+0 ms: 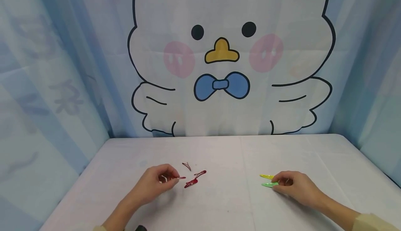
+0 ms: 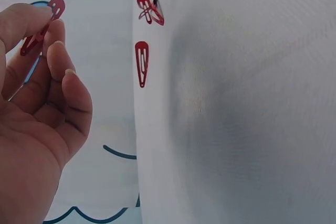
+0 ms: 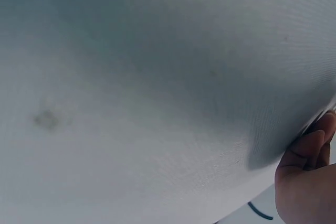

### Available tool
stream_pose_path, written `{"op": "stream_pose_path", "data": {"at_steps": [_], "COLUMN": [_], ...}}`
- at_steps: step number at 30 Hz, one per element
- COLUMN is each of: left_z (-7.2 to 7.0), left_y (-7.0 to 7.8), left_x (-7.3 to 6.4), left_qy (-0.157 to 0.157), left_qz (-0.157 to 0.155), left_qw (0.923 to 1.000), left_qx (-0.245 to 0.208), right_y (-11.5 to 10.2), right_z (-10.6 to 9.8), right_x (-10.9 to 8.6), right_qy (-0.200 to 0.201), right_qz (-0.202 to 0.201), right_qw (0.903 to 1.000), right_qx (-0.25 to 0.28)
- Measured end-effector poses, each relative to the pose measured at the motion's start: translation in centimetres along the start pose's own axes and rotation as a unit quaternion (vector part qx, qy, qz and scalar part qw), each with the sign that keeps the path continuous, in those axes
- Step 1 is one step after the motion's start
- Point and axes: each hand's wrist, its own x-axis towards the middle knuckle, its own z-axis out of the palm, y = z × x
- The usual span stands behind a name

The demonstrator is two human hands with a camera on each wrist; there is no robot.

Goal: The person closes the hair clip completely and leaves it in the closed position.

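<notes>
"Where is the held red clip (image 2: 59,6)?"
"Pinched in the fingers of the left hand (image 1: 156,182), raised above the tabletop (image 1: 225,206)."
"What lies near it?"
"More red clips (image 1: 191,182), scattered just beside that hand."
"And the right hand (image 1: 296,187)?"
"Its fingers grasp one end of a green clip (image 1: 268,185), with a yellow clip (image 1: 266,176) just beyond."
"Behind the tabletop?"
"A pale blue curtain (image 1: 103,43) printed with a large white cartoon character (image 1: 220,8) wearing a blue bow tie (image 1: 220,85)."

White table (image 1: 219,203): is standing before a printed curtain (image 1: 222,116). Cartoon bird (image 1: 223,15), yellow-beaked, pink-cheeked: is wearing a blue bow tie (image 1: 220,85). Blue-and-white side curtains (image 1: 56,95): are hanging left and right.
</notes>
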Motion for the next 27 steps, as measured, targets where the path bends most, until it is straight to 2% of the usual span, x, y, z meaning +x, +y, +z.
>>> {"op": "stream_pose_path", "data": {"at_steps": [11, 20, 27], "left_z": [0.1, 0.4, 0.7], "left_y": [0.3, 0.4, 0.3], "left_x": [-0.1, -0.2, -0.1], "left_qy": [0.005, 0.016, 0.024], "left_qz": [0.007, 0.020, 0.029], "left_qw": [0.9995, 0.9984, 0.9984], "left_qx": [-0.032, -0.050, -0.042], "right_y": [-0.1, -0.2, -0.7], "right_z": [-0.1, -0.6, -1.1], "right_x": [0.1, 0.3, 0.4], "right_qy": [-0.008, -0.017, -0.015], "right_qz": [-0.010, 0.012, 0.023], "right_qw": [0.9999, 0.9997, 0.9996], "right_qx": [-0.009, -0.010, -0.003]}}
